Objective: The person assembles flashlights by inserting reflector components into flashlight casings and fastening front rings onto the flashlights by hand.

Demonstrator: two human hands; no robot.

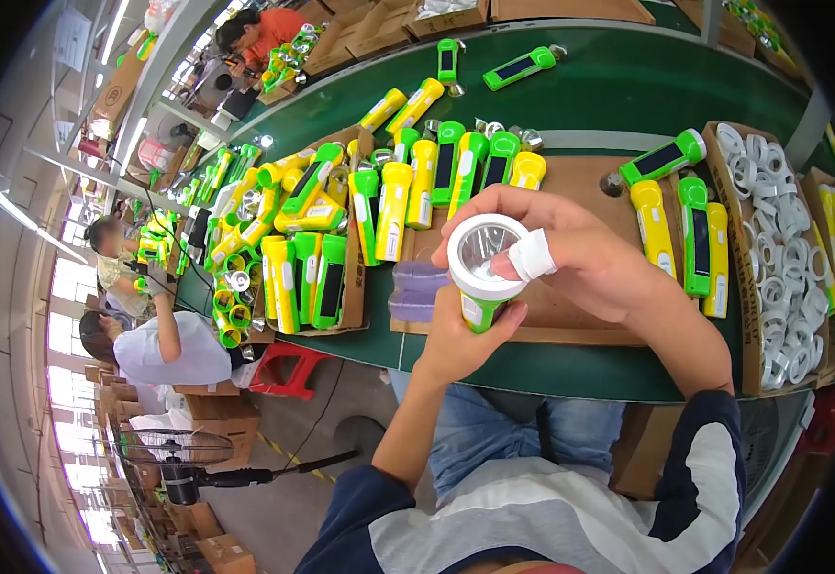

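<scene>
A flashlight (479,312) with a green body and a white ring round its silver reflector is held upright in front of me, lens end toward the camera. My left hand (465,342) is closed round its body from below. The fingers of my right hand (585,251) curl round the far side of the white ring, and its thumb, wrapped in white tape (532,255), presses at the lens. Just beyond my hands, a cardboard tray (570,191) holds a row of yellow and green flashlights (395,206) on its left and several more (654,230) on its right.
An open box of white rings (779,258) stands at the right. A box heaped with flashlights (307,206) is at the left, beside a purple cloth-like item (417,292). A green conveyor (618,86) runs behind. Two people sit at the left near a red stool (285,369) and a fan (183,469).
</scene>
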